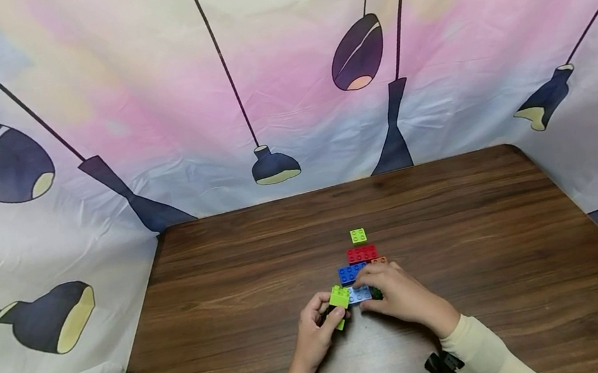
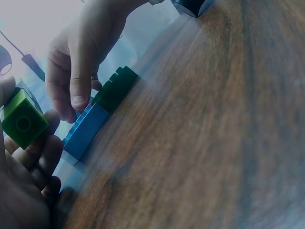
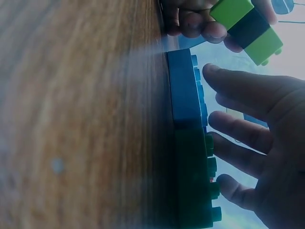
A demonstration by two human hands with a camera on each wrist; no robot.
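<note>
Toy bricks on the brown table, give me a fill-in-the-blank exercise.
The square lime-green plastic brick lies just beyond the ____ brick.
The person's ____ hand holds a lime-and-dark plastic brick stack.
The light-blue plastic brick sits end to end with a dark ____ brick.

Missing words: red; left; green.

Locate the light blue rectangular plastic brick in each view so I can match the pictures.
Head: the light blue rectangular plastic brick lies low, slightly right of centre.
Left wrist: the brick slants left of centre, slightly below mid-height.
Right wrist: the brick runs vertically in the upper half, slightly right of centre.
Shared landmark: the lime-and-dark stack of plastic bricks in the left hand.
</note>
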